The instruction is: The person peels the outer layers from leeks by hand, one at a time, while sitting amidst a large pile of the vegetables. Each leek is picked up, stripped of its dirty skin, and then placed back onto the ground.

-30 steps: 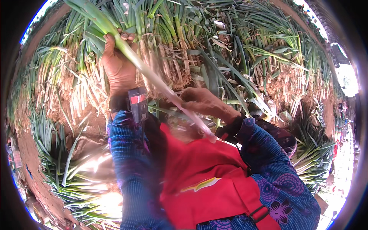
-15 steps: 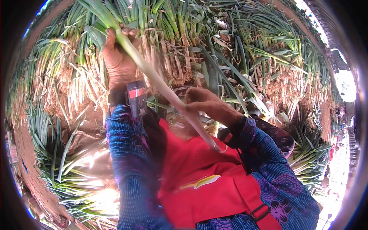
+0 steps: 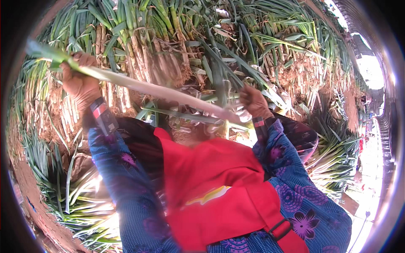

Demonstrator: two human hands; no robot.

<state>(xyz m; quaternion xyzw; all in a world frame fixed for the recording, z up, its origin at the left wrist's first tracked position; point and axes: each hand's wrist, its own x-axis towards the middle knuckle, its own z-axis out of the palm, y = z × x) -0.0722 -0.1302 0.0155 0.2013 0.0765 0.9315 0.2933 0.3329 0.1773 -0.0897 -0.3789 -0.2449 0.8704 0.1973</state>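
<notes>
A long leek [image 3: 164, 90] with a pale shaft and green top stretches across in front of me, smeared by motion. My left hand [image 3: 81, 82] is wrapped round its upper part, just below the green leaves. The root end points to the right, near my right hand [image 3: 254, 101] but apart from it. The right fingers are curled closed; whatever they may hold cannot be made out. Beyond that hand, trimmed leaves and peelings [image 3: 276, 99] lie on the ground.
Bundled leeks with dry roots [image 3: 139, 55] stand in a row along the far side, and more bundles [image 3: 295, 71] at the far right. Paler, peeled leeks [image 3: 90, 202] lie at the near left, with another pile [image 3: 337, 164] at the right. A red apron [image 3: 211, 168] covers my lap.
My left hand has swung left with the leek, which now lies flatter across the view. My right hand has come off the shaft and moved right and slightly farther away.
</notes>
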